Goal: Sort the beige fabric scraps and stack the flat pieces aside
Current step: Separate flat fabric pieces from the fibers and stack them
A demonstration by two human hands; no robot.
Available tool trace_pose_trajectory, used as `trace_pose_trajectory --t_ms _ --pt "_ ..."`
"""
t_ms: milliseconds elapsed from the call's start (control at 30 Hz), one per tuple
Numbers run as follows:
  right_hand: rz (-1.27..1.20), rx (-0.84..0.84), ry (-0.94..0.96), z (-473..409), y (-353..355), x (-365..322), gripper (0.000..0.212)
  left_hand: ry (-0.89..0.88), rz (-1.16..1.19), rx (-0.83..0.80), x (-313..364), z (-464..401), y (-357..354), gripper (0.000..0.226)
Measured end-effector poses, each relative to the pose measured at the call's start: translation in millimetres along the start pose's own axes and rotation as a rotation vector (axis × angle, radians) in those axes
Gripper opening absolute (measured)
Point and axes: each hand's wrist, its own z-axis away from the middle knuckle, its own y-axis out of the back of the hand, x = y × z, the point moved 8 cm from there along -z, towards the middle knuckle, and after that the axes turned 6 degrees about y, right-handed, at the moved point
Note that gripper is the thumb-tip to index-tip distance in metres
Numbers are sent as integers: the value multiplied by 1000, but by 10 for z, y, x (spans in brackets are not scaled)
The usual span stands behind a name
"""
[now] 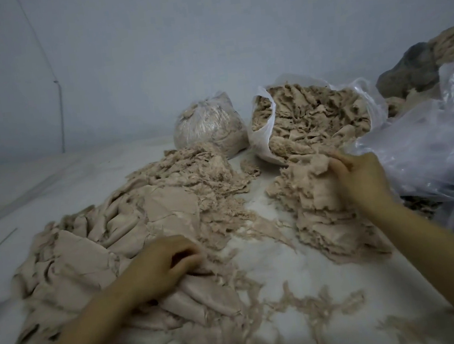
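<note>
Nearest the camera, loose frayed shreds (314,306) lay scattered over the white bench (60,185) at about 6 o'clock. Left hand (160,267) rested at 7 o'clock with fingers curled, pinching a fold at the near edge of the flat pieces (114,235); that spread of smooth beige panels ran long-axis from 8 o'clock up toward 12, so it lay directly under and left of this hand. Right hand (362,176) sat at 3 o'clock, closed on the top of the ragged scrap pile (323,211), thumb side toward the bench centre. Judged: the next flat piece drawn from that pile would travel toward 9 o'clock, across the bare gap between the two heaps, and the left hand was nearer the stack to receive it. Beyond, at 1 o'clock, an open plastic bag (261,139) held more scraps; a tied bag (209,125) stood at 12, apart from both hands.
</note>
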Motion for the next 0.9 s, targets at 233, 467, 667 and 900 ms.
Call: trace_pose_trajectory --t_ms 233,467,667,900 --pt "57 111 72 116 -103 -9 16 -192 -275 78 -205 555 -155 45" --pt "139 199 28 -87 198 -191 47 -239 -259 164 -149 486 -224 53" --pt "26 -378 383 788 -793 -507 38 -142 -147 200 -205 344 -376 38" --pt "176 -893 429 1239 -1617 -762 52 -63 26 190 -229 260 -452 30"
